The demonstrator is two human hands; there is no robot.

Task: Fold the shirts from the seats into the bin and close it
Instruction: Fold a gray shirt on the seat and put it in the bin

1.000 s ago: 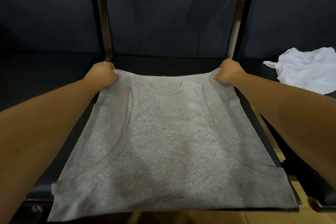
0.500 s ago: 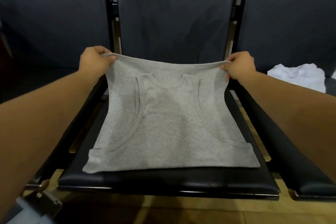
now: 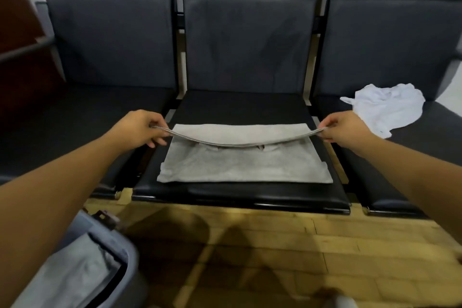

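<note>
A grey sleeveless shirt (image 3: 242,165) lies on the middle black seat (image 3: 240,195). Its far edge is lifted and doubled over toward me, sagging in the middle above the lower half. My left hand (image 3: 140,130) pinches the left end of that raised edge. My right hand (image 3: 342,129) pinches the right end. A crumpled white shirt (image 3: 385,107) sits on the right seat. At the bottom left stands a pale blue-grey bin (image 3: 117,252), open, with light fabric (image 3: 75,275) inside.
Three dark padded seats (image 3: 107,40) stand in a row, with metal frames between them. An armrest (image 3: 25,50) juts out at far left. Wooden floor (image 3: 275,252) spreads in front of the seats, with my shadow on it.
Both hands have carried the shirt's far edge toward me and lower, so the shirt is now half doubled over. The view has pulled back, and the bin has come into sight.
</note>
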